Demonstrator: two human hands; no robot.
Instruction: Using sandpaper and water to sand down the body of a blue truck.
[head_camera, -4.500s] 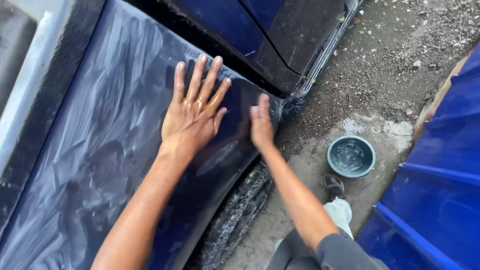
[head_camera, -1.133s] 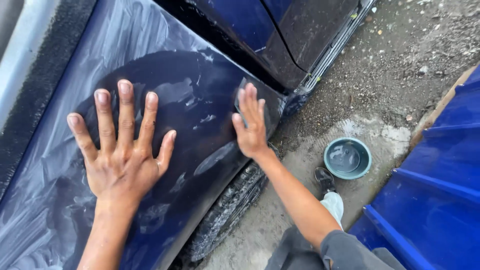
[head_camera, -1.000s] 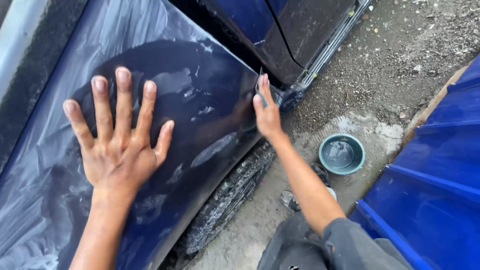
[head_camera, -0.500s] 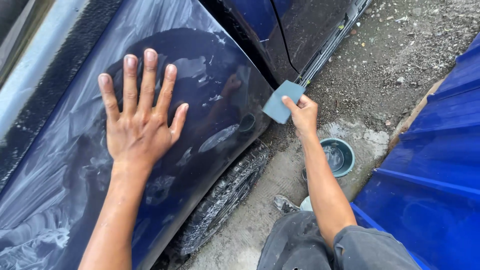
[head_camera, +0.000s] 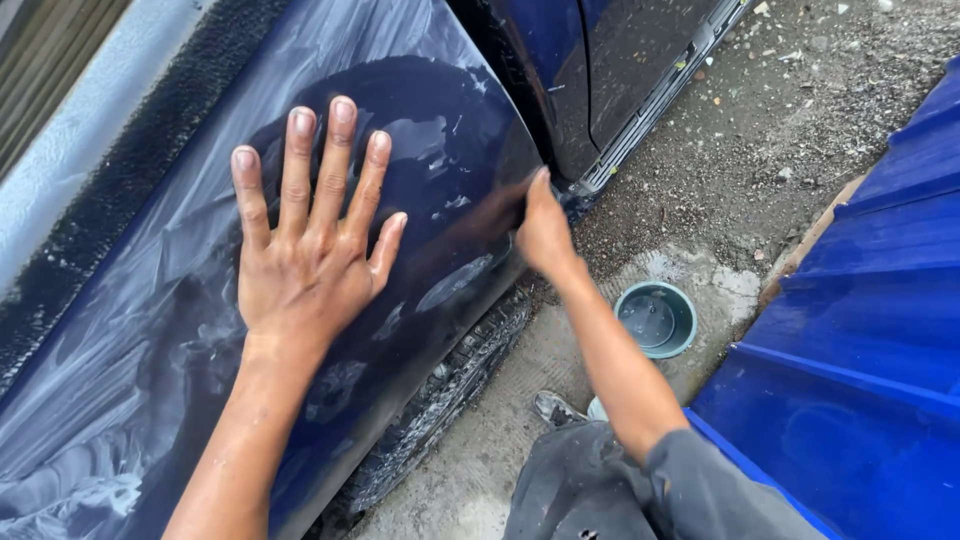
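The left hand (head_camera: 305, 255) lies flat on the blue car panel (head_camera: 150, 330), fingers (head_camera: 335, 150) spread apart. The right hand (head_camera: 545, 230) touches the panel's edge; I cannot tell how its fingers are. A green bowl (head_camera: 655, 320) sits on the ground (head_camera: 800, 120) beside a tyre (head_camera: 450, 390).

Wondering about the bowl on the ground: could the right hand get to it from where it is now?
Probably yes. The right hand rests at the fender edge, and the bowl sits on open ground just below it, nothing between.

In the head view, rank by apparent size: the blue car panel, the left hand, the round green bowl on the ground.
1. Car panel, by far the largest.
2. Left hand, though it lies nearer the camera.
3. Bowl, smallest, but farther away, so its rank against the hand is unsure.
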